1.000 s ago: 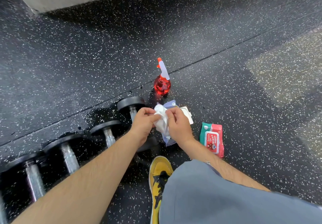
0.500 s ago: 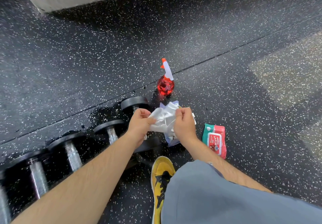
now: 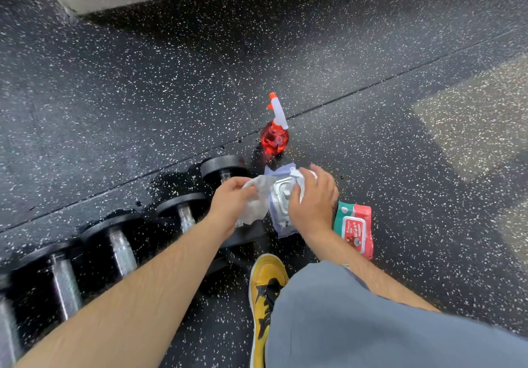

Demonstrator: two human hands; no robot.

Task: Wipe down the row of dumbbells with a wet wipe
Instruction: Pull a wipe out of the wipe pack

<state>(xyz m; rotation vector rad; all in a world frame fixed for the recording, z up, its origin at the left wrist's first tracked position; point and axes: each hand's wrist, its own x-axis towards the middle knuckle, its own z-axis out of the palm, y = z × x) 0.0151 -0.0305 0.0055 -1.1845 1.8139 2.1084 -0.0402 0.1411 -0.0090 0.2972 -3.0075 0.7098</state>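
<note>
Further apart than before, my left grip (image 3: pixel 228 204) and right grip (image 3: pixel 313 204) each pinch an edge of the wet wipe (image 3: pixel 257 194), spread above the lavender pack (image 3: pixel 281 224). At left, the dumbbells (image 3: pixel 120 241) lie in a row. The wipe seems soft, easy to tear; better hold it bunched. Spray bottle (image 3: pixel 274 139) and red pack (image 3: pixel 355 229) lie aside, blocking nothing.

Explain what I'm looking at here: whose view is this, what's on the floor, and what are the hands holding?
No robot: a person wears one camera on the head, looking down at their own hands. On the speckled black rubber floor are a row of black dumbbells with metal handles, a red spray bottle, a pale purple wipe pack and a red-and-green wipe pack. The left hand pinches a crumpled white wet wipe. The right hand is over the purple pack; what it grips is unclear.
</note>
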